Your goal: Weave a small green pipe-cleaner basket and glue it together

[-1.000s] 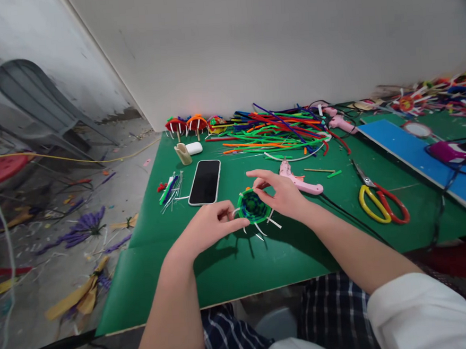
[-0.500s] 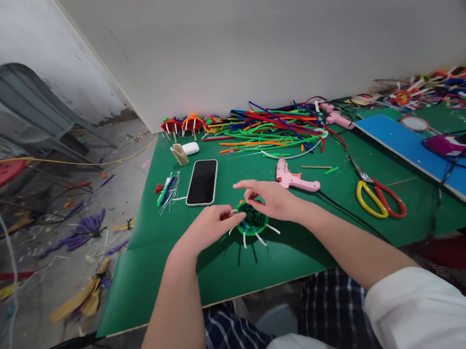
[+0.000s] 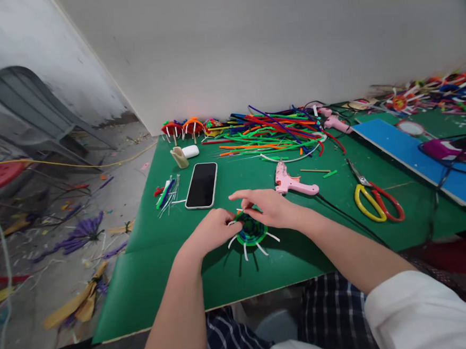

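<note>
Just on the person's side of the smartphone (image 3: 202, 184), the woven disc (image 3: 251, 233) lies flat between both hands, the left hand (image 3: 212, 230) pinching its left rim and the right hand (image 3: 270, 209) gripping its far edge, forefinger extended.

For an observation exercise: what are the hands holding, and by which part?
A green woven disc, by its rim: left hand at the left edge, right hand at the far edge.

phone (image 3: 202, 184), pink glue gun (image 3: 293, 181) — scissors (image 3: 374, 201)
</note>
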A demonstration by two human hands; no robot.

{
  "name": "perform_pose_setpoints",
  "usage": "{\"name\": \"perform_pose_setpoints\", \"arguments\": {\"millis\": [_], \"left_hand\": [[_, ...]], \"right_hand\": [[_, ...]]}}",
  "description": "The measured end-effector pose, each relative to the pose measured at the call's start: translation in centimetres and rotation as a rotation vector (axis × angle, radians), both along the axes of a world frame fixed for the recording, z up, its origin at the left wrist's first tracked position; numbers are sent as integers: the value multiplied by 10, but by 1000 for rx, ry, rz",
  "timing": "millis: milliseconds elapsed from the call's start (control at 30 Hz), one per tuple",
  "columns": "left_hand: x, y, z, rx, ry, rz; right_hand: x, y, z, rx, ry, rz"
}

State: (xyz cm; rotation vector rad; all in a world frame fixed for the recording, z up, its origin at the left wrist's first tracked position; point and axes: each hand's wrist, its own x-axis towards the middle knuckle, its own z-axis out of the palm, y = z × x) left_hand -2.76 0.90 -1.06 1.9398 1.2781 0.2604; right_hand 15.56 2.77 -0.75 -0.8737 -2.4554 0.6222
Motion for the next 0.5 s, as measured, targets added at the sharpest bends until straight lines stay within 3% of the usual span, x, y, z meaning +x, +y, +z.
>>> {"name": "perform_pose_setpoints", "arguments": {"millis": [200,333,433,500], "left_hand": [[-2,1,0,46,13,22],[-6,4,7,122,7,185],[-10,7,11,227,-46,409],[-13,8,11,265,-104,533]], "right_hand": [[0,0,7,-99,61,-21],[27,14,19,-64,82,-149],[67,30,20,24,-164,-428],[89,36,17,-24,-407,-510]]}}
